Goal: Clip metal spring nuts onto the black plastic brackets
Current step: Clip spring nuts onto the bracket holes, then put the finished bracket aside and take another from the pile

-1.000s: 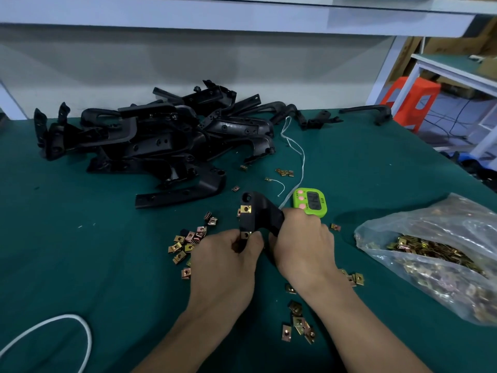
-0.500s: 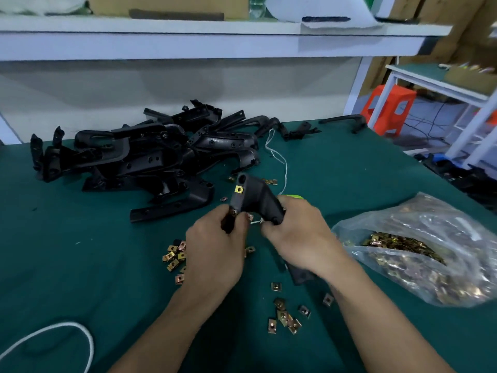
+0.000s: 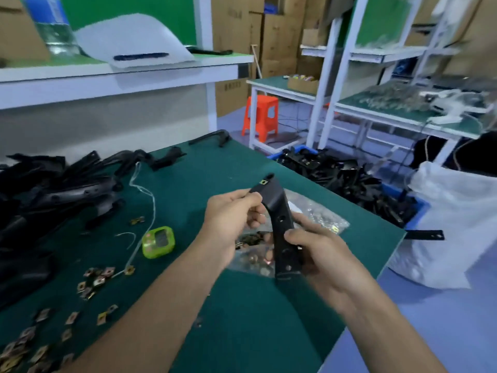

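Both hands are closed on one bracket (image 3: 279, 219), held up over the worktop (image 3: 242, 319) near its right edge. The left hand (image 3: 231, 211) pinches the upper, curved stretch between thumb and curled fingers, and the right hand (image 3: 322, 254) wraps the lower stretch. The bracket's long axis runs from the right hand up and away toward the far edge, and a nut (image 3: 265, 181) sits clipped at the far tip. Whether the near end carries one is hidden by the fingers. Just under the hands lies the bag (image 3: 317, 214) of nuts. Loose nuts (image 3: 96, 278) are scattered toward the near left corner, on the left hand's side, and the pile (image 3: 53, 189) of brackets fills the far left. A bin (image 3: 349, 179) of brackets stands on the floor beyond the right edge, nearer the right hand. If this piece is done, that is probably where it goes.
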